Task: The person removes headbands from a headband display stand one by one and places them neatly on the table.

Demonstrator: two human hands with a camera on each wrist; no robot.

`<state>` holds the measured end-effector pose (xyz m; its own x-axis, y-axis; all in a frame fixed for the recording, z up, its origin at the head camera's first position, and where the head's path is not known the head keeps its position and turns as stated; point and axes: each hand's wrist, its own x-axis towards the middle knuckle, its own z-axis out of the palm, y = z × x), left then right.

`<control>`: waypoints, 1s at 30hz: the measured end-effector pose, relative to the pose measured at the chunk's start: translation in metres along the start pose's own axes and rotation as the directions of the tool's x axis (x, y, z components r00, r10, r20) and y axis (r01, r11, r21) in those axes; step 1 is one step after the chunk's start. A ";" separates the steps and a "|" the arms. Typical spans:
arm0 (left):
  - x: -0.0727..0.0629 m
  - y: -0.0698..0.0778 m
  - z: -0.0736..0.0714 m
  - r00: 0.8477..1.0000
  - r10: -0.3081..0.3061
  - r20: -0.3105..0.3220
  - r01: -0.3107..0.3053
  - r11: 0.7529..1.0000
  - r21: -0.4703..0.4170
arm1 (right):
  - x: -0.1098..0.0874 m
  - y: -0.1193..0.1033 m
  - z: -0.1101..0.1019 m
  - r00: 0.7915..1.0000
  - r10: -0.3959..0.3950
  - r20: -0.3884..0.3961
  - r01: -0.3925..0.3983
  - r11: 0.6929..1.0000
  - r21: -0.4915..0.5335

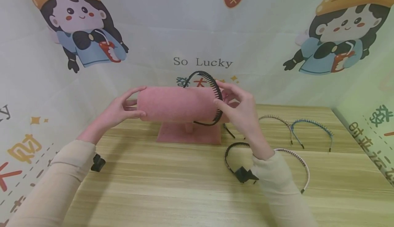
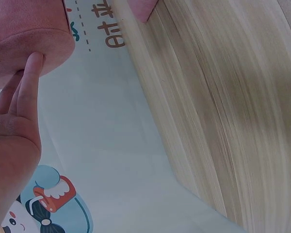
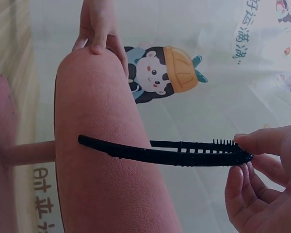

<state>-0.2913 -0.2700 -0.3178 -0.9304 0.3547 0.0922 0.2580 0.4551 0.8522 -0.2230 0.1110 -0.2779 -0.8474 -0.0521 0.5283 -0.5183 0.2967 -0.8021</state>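
Note:
A pink padded roll on a T-shaped display stand [image 1: 176,102] lies level above its flat pink base [image 1: 172,136]. My left hand [image 1: 118,109] grips the roll's left end, thumb on the near side; fingertips press its end face in the left wrist view. With thumb and fingers, my right hand [image 1: 241,109] pinches a black toothed headband [image 1: 217,90] at the middle of its arch. The headband arcs around the roll near its right end, tips pointing left. In the right wrist view, one arm of the headband [image 3: 160,157] crosses in front of the roll [image 3: 97,97].
On the wooden table [image 1: 160,186] to the right lie a brownish headband [image 1: 275,116], a blue headband [image 1: 314,121], a black headband [image 1: 227,152] and a whitish headband [image 1: 297,155]. My right forearm partly covers some of them. A printed cloth [image 1: 147,32] stands behind and at both sides.

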 end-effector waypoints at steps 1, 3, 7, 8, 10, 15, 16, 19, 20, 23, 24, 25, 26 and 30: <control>0.000 0.000 0.000 1.000 -0.002 -0.001 0.002 1.000 0.004 | 0.000 0.000 0.000 1.000 -0.003 -0.001 0.003 1.000 0.000; 0.000 0.001 0.000 1.000 0.000 -0.003 0.000 1.000 0.009 | 0.000 -0.001 -0.001 1.000 -0.012 -0.005 0.012 1.000 0.007; 0.001 0.001 0.000 1.000 0.005 -0.003 -0.005 1.000 0.007 | 0.001 -0.003 -0.004 1.000 -0.020 -0.008 0.020 1.000 0.023; 0.001 0.001 0.000 1.000 0.006 -0.001 -0.006 1.000 0.006 | 0.000 -0.004 -0.005 1.000 -0.016 -0.005 0.016 1.000 0.024; 0.001 0.001 0.000 1.000 0.005 0.000 -0.005 1.000 0.004 | 0.000 -0.004 -0.006 1.000 -0.011 -0.001 0.011 1.000 0.021; 0.000 0.001 0.000 1.000 0.007 0.004 -0.007 1.000 -0.007 | -0.001 -0.006 -0.008 1.000 0.002 0.001 -0.002 1.000 0.020; 0.000 0.001 0.000 1.000 0.007 0.003 -0.007 1.000 -0.007 | -0.001 -0.006 -0.009 1.000 0.002 0.001 -0.002 1.000 0.021; 0.000 0.000 0.000 1.000 0.010 0.002 -0.010 1.000 -0.003 | -0.001 -0.007 -0.010 1.000 -0.003 0.004 0.003 1.000 0.023; 0.000 0.001 0.000 1.000 0.011 0.001 -0.011 1.000 -0.001 | -0.001 -0.007 -0.010 1.000 -0.004 0.003 0.004 1.000 0.024; 0.001 0.001 0.000 1.000 0.013 0.002 -0.013 1.000 0.003 | -0.002 -0.007 -0.012 1.000 -0.015 0.000 0.015 1.000 0.024; 0.001 0.001 0.000 1.000 0.012 0.003 -0.012 1.000 0.003 | -0.002 -0.007 -0.012 1.000 -0.018 -0.001 0.018 1.000 0.025; 0.001 0.001 0.000 1.000 0.010 0.003 -0.010 1.000 0.006 | -0.002 -0.007 -0.012 1.000 -0.021 0.000 0.021 0.999 0.026; 0.001 0.001 0.000 1.000 0.009 0.004 -0.009 1.000 0.008 | -0.002 -0.007 -0.012 1.000 -0.021 0.001 0.021 0.999 0.026; 0.000 0.001 0.001 1.000 0.006 0.004 -0.006 1.000 0.013 | -0.001 -0.006 -0.013 1.000 -0.019 0.008 0.019 0.999 0.026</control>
<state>-0.2911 -0.2687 -0.3171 -0.9279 0.3605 0.0949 0.2666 0.4638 0.8449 -0.2170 0.1218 -0.2699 -0.8384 -0.0651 0.5411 -0.5368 0.2706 -0.7992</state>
